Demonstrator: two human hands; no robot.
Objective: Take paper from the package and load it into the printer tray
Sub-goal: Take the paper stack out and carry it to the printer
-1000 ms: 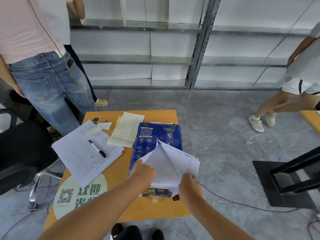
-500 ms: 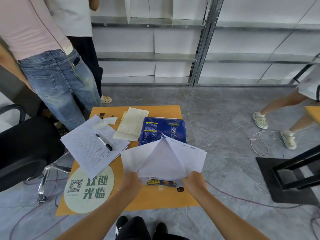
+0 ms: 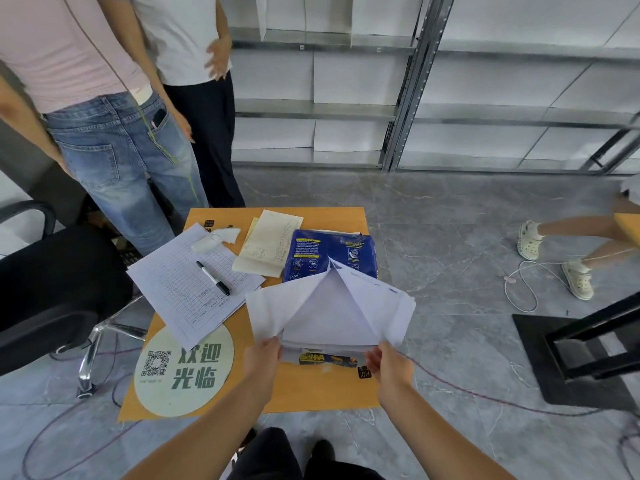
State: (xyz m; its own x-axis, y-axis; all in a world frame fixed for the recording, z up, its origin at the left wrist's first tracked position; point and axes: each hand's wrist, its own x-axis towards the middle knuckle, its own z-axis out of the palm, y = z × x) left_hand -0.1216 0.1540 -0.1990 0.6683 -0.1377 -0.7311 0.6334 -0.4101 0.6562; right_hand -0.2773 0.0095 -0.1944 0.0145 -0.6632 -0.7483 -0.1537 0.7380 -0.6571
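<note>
Left hand (image 3: 260,358): you pinch the near left edge of the paper (image 3: 332,306).
Right hand (image 3: 389,363): you grip its near right edge.
Paper: fanned, raised over the blue package (image 3: 329,252) on the table (image 3: 311,393).

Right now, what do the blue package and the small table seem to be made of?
The blue package looks like glossy coated wrapper, paper or plastic film: it shines and its torn white flaps hold creases. The small table seems matte orange wood-look laminate or board, with an even colour and thin flat edge; I cannot tell which.
</note>
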